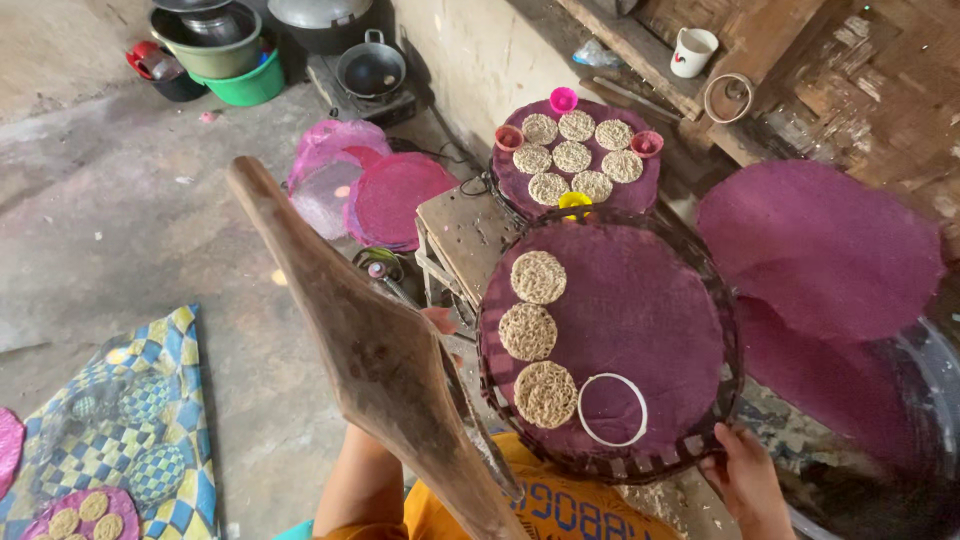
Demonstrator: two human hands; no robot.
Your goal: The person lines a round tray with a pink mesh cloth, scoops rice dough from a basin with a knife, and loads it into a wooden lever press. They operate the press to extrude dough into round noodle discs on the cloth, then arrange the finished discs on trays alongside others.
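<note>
A long wooden paddle (370, 350) slants across the foreground, nearest the camera, hiding most of the left hand (440, 322); whether its fingers grip the paddle cannot be told. The right hand (745, 478) closes its fingers on the lower right rim of a round woven tray (712, 425) lined with purple cloth. Three flat noodle discs (528, 331) lie in a column on its left side, beside a white ring mould (612, 409).

The concrete floor (130, 230) carries a checkered cloth (150, 420), stacked pots (215, 45) and purple mesh covers (370, 190). The small wooden desk (465, 230) bears a purple-lined tray (640, 185) with 7 noodle discs (572, 156).
</note>
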